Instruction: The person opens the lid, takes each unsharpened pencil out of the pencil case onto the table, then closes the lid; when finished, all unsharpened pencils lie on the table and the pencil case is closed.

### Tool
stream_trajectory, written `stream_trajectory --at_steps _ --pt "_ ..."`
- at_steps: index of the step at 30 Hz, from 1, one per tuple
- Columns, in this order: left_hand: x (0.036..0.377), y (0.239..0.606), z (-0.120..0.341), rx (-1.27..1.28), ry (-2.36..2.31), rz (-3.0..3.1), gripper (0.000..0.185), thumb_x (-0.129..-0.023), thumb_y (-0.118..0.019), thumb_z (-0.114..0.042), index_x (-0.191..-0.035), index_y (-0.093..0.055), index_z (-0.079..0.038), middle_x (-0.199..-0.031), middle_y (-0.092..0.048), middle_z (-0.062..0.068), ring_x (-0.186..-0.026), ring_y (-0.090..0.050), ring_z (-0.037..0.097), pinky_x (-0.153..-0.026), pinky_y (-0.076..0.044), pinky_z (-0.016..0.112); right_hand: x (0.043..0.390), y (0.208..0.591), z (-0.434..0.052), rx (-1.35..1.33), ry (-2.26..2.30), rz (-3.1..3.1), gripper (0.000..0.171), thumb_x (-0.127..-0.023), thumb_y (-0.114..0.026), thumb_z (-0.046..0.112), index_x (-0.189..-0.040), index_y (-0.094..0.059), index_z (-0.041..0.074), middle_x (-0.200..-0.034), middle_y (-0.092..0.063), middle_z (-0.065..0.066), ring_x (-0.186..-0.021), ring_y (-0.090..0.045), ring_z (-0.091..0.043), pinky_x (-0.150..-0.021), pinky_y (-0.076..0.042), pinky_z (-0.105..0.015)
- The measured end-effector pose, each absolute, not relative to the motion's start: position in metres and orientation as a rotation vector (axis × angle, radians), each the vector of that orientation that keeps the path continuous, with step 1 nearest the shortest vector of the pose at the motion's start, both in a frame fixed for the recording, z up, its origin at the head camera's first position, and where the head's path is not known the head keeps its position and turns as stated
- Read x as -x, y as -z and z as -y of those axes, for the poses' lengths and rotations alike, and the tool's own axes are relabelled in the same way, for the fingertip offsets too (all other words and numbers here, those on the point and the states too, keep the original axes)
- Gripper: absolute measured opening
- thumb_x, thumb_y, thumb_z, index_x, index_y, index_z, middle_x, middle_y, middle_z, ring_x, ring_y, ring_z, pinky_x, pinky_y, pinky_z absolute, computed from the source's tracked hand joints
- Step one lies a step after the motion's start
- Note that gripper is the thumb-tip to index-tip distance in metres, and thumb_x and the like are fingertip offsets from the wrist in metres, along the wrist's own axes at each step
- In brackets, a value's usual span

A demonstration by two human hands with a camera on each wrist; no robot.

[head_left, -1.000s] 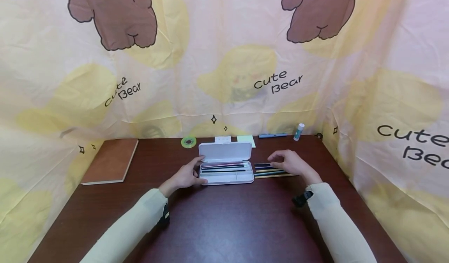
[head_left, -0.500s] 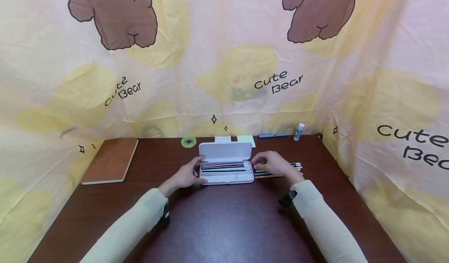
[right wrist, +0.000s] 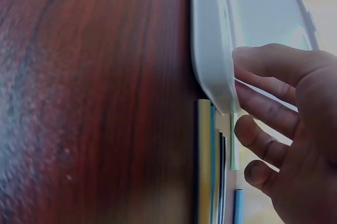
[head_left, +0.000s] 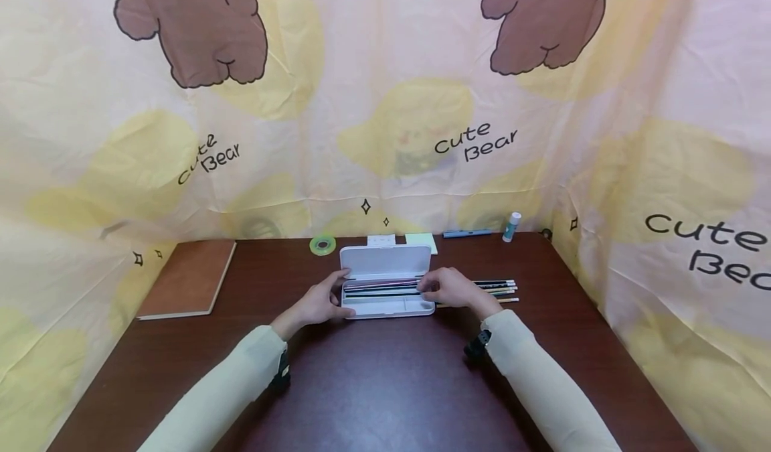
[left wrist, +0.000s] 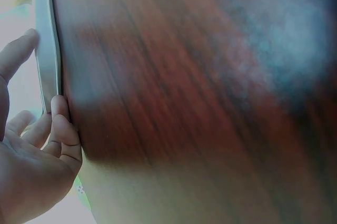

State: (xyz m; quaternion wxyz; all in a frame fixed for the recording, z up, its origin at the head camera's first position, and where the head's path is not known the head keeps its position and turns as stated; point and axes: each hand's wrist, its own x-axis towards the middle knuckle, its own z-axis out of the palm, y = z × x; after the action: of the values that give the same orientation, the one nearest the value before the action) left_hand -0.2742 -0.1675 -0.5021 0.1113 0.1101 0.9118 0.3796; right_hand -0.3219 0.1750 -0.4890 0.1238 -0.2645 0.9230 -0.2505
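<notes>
The left hand [head_left: 316, 303] holds the case [head_left: 385, 262] by its left end. The right hand [head_left: 452, 288] is at the right end, fingers bent; whether they hold something, I cannot tell. Loose pencils [right wrist: 204, 161] lie lengthwise left to right, just beside this hand.

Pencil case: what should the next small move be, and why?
Probably move the right hand to the loose pencils beside the open pencil case: the left hand grips its left end, other pencils lie inside, and no pencil clearly shows in the right hand.
</notes>
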Motion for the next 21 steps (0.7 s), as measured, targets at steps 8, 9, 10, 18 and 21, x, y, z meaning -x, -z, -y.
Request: stream_trajectory --at_steps 8,9,10,18,21 --pt "0.273 0.504 0.166 -0.328 -1.118 -2.687 0.096 -0.076 -0.088 -0.033 -0.155 -0.032 -0.025 -0.143 -0.056 0.006 -0.078 -0.055 0.014 -0.068 -0.048 0.027 0.323 0.496 -0.169 0.796 0.677 -2.735 0.015 -0.091 -0.073 0.02 -0.105 -0.079 0.021 -0.113 -0.073 0.003 -0.107 -0.063 -0.016 -0.099 -0.05 -0.043" --pt "0.273 0.504 0.165 -0.329 -1.117 -2.687 0.096 -0.076 -0.088 -0.033 -0.154 -0.032 -0.025 -0.143 -0.056 0.007 -0.078 -0.055 0.014 -0.068 -0.048 0.027 0.323 0.497 -0.169 0.801 0.667 -2.738 0.015 -0.091 -0.073 0.02 -0.105 -0.079 0.021 -0.113 -0.073 0.003 -0.107 -0.063 -0.016 -0.098 -0.05 -0.042" --pt "0.273 0.504 0.165 -0.328 -1.12 -2.686 0.096 -0.076 -0.088 -0.033 -0.154 -0.033 -0.025 -0.143 -0.057 0.007 -0.078 -0.055 0.014 -0.069 -0.048 0.027 0.323 0.497 -0.168 0.803 0.66 -2.739 0.015 -0.091 -0.073 0.02 -0.105 -0.079 0.02 -0.111 -0.073 0.004 -0.106 -0.063 -0.016 -0.098 -0.051 -0.042" --pt "0.274 0.504 0.167 -0.326 -1.123 -2.68 0.097 -0.076 -0.088 -0.034 -0.154 -0.032 -0.026 -0.142 -0.056 0.006 -0.078 -0.055 0.014 -0.068 -0.048 0.028 0.326 0.493 -0.161 0.781 0.626 -2.737 0.01 -0.091 -0.073 0.019 -0.099 -0.078 0.021 -0.104 -0.072 0.005 -0.093 -0.06 -0.012 -0.089 -0.051 -0.037" --pt "0.273 0.503 0.167 -0.318 -1.123 -2.68 0.097 -0.076 -0.088 -0.033 -0.154 -0.032 -0.026 -0.142 -0.056 0.006 -0.078 -0.055 0.014 -0.069 -0.048 0.028 0.326 0.492 -0.161 0.768 0.626 -2.727 0.009 -0.091 -0.073 0.019 -0.096 -0.077 0.024 -0.105 -0.073 0.006 -0.094 -0.06 -0.012 -0.09 -0.051 -0.038"
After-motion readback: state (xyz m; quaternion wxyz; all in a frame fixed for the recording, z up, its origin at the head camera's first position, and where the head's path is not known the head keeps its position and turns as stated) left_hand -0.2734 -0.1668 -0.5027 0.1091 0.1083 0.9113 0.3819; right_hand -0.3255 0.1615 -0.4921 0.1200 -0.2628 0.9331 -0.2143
